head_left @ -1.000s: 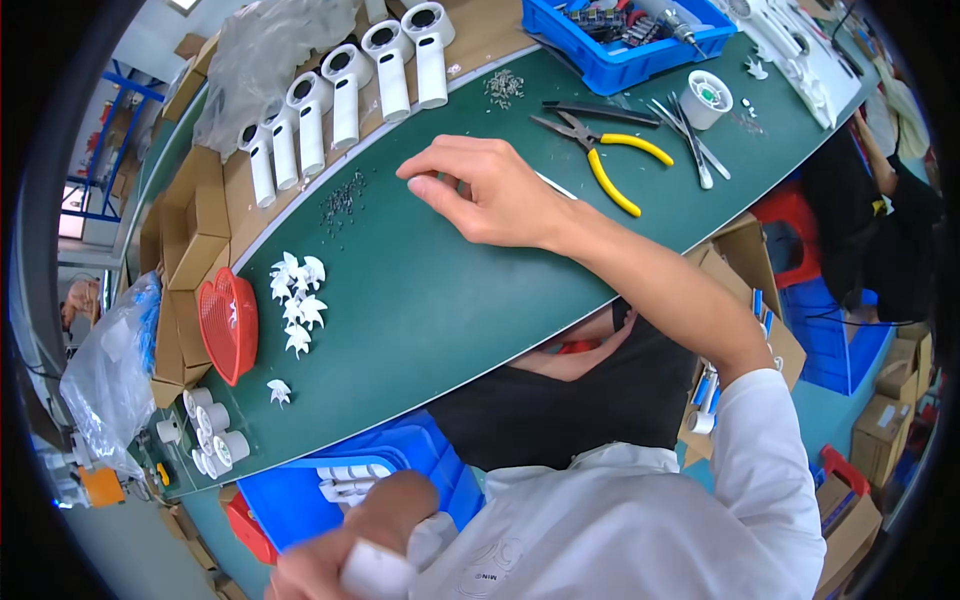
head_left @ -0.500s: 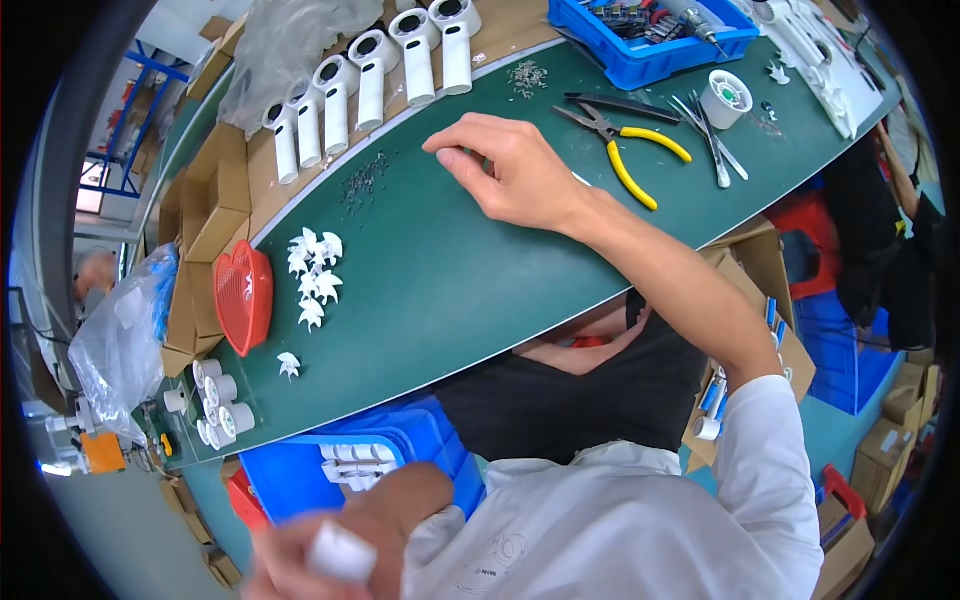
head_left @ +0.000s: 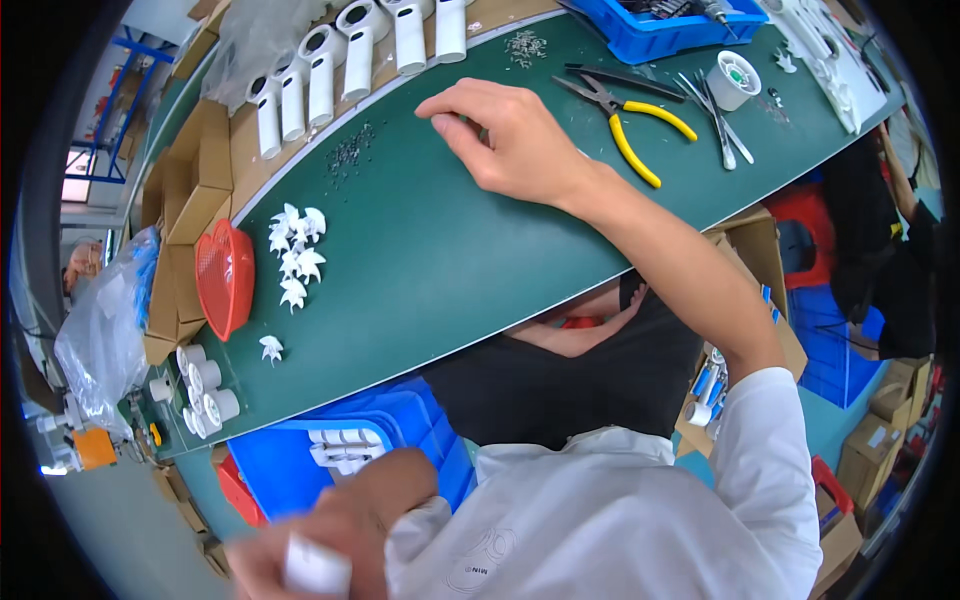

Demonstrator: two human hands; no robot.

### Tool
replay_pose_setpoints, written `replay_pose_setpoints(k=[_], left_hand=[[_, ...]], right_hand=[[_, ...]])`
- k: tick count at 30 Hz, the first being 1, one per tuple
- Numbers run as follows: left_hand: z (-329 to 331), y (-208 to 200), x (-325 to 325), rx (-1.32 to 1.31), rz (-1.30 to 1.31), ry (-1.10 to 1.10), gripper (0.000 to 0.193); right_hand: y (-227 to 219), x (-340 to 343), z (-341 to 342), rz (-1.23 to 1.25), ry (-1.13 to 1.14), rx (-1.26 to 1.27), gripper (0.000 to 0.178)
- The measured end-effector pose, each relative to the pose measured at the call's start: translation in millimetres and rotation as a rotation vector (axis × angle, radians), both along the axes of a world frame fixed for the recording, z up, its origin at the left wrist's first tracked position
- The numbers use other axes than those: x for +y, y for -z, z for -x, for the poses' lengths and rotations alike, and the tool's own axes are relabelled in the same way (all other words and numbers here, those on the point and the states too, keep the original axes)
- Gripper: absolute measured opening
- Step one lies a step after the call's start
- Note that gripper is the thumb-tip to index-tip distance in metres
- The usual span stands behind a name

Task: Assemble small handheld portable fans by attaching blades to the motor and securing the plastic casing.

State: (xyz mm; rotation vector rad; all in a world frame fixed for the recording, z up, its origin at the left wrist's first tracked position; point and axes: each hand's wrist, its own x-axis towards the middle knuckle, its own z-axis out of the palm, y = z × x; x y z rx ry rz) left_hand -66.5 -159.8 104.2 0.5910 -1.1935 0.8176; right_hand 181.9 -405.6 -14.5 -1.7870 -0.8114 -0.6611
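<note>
My left hand [head_left: 300, 545], blurred by motion at the lower left, is closed round a short white cylinder [head_left: 317, 568]. The details of this part are smeared. Over the green table [head_left: 400, 300], my right hand [head_left: 510, 140] has its fingers curled and the thumb close to the index finger. Whether anything small is between them is hidden. Left of this hand lies a scatter of small dark screws [head_left: 350, 155]. Pliers with yellow handles [head_left: 628, 145] lie to its right. White finned parts [head_left: 292, 255] sit in a loose cluster on the table's left side.
A red heart-shaped basket [head_left: 226, 278] and white cups [head_left: 207, 385] stand at the left edge. White handheld bodies with ring heads [head_left: 358, 65] line the far side. Tweezers [head_left: 718, 125], a white round part [head_left: 735, 80] and a blue tool bin [head_left: 640, 35] are right. Below is a blue crate [head_left: 290, 470].
The whole view has shifted slightly, with table items sitting a little further left and higher. My left hand has moved a little left with the white cylinder; my right hand keeps its curled pose.
</note>
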Motion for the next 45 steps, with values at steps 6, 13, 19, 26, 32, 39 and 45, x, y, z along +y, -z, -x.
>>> replay_pose_setpoints(k=[6,13,19,26,32,39,45], left_hand=[[-35,-17,-83,-0.185,0.114,-0.329,0.047],[-33,-24,-66,0.199,0.177,-0.439,0.017],[-40,-18,-74,0.154,0.078,-0.334,0.027],[-28,-14,-93,0.263,-0.078,-0.39,0.029],[-32,-17,-105,0.192,-0.096,-0.248,0.026],[-31,-18,-102,0.18,-0.141,-0.273,0.029],[-37,-5,-91,0.273,-0.113,-0.304,0.041]], right_hand=[[8,6,13,0.017,-0.02,0.014,0.016],[8,5,11,-0.01,-0.006,-0.08,0.015],[10,3,13,0.016,0.002,-0.061,0.015],[6,4,11,0.043,0.015,-0.007,0.017],[10,1,9,0.064,0.025,-0.003,0.017],[7,1,9,0.07,0.026,0.002,0.017],[3,2,9,0.059,0.011,0.017,0.017]])
